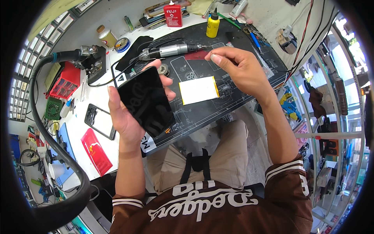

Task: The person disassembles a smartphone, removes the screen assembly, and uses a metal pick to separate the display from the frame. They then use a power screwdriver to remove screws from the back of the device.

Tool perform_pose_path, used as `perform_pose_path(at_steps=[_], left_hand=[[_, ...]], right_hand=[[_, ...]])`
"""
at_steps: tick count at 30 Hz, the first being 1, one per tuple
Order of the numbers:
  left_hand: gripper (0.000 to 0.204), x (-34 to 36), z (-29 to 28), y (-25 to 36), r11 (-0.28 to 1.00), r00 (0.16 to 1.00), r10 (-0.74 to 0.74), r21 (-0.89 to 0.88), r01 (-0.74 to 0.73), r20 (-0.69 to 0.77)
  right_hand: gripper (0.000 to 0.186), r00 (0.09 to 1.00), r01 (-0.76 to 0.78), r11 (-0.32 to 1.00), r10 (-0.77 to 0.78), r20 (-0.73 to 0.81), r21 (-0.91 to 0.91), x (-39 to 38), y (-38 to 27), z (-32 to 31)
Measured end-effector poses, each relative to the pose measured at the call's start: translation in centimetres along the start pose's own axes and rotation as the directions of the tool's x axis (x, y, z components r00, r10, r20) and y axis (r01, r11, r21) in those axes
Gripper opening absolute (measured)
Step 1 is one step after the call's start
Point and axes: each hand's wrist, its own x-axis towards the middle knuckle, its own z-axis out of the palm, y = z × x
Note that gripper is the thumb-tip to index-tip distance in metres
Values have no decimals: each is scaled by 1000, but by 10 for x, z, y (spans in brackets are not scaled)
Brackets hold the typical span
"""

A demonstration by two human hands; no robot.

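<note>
Your brown jersey fills the lower edge and hides the near rim of the table (pixel 97 58). Left hand (pixel 126 117): forearm rises from below, palm up, grip closed around the black phone (pixel 146 101), screen facing you and tilted; the thumb crosses its upper right corner. What lies under the phone is hidden. Right hand (pixel 237 68): wrist bent inward, thumb and forefinger pinched narrow on something too small to make out; it may be empty. Just below that grip, and right of the phone, a flat white battery pack (pixel 198 90) lies on the black work mat (pixel 218 105). Beyond the phone, a silver rotary tool (pixel 171 50) rests on the mat. Farther out stand a yellow dropper bottle (pixel 212 26) and a red bottle (pixel 173 15); contents cannot be seen. Left of your left grip: an empty phone frame (pixel 100 121), a flat red packet (pixel 96 151), a red parts tray (pixel 64 82) whose contents are unclear.
</note>
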Motion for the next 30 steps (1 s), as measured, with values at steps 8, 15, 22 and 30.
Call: perform_pose_path(at_steps=[8,15,22,30], left_hand=[[108,1,0,1,998,998,-54,37,52,45],[107,4,-1,3,995,996,-71,-72,75,61],[104,8,-6,6,952,991,-92,-282,117,98],[108,8,3,8,946,981,-179,-260,192,73]], right_hand=[[24,972,174,811,-233,-36,-558,15,21,3],[19,965,258,484,-161,204,-836,32,19,3],[19,959,264,658,-257,119,-706,37,26,1],[20,994,67,920,-94,52,386,52,2,-24]])
